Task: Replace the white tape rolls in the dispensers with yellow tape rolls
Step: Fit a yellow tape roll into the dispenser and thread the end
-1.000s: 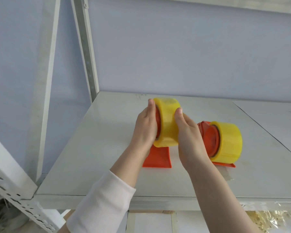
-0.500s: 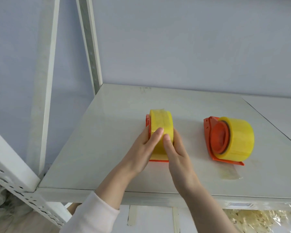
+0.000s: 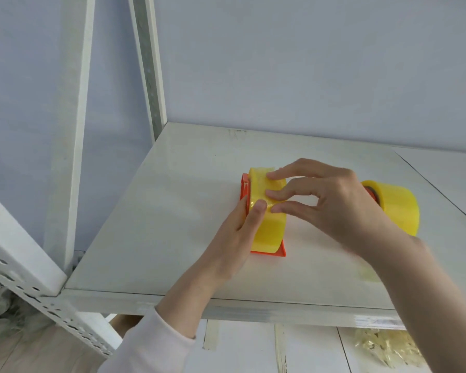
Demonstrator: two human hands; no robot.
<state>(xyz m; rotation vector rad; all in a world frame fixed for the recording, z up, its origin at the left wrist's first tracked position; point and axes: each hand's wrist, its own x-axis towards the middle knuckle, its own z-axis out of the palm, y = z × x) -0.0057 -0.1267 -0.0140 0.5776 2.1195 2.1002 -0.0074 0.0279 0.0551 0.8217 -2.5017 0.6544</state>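
Observation:
A yellow tape roll (image 3: 271,227) sits in an orange dispenser (image 3: 269,253) standing on the white shelf (image 3: 172,211). My left hand (image 3: 236,238) holds the roll and dispenser from the left side, thumb on top of the roll. My right hand (image 3: 326,200) reaches across from the right, and its straight fingertips touch the top of the roll. A second yellow tape roll (image 3: 398,208) in another orange dispenser (image 3: 371,193) lies to the right, partly hidden behind my right hand.
A slotted white upright (image 3: 148,63) stands at the shelf's back left corner, and a perforated beam (image 3: 24,273) slants at the lower left. The blue-grey wall (image 3: 307,63) closes the back. Crumpled clear tape (image 3: 382,348) lies on the floor below.
The dispenser with the roll came down onto the shelf. My right hand moved from the near side of the roll to reach over its top. The left hand keeps its hold.

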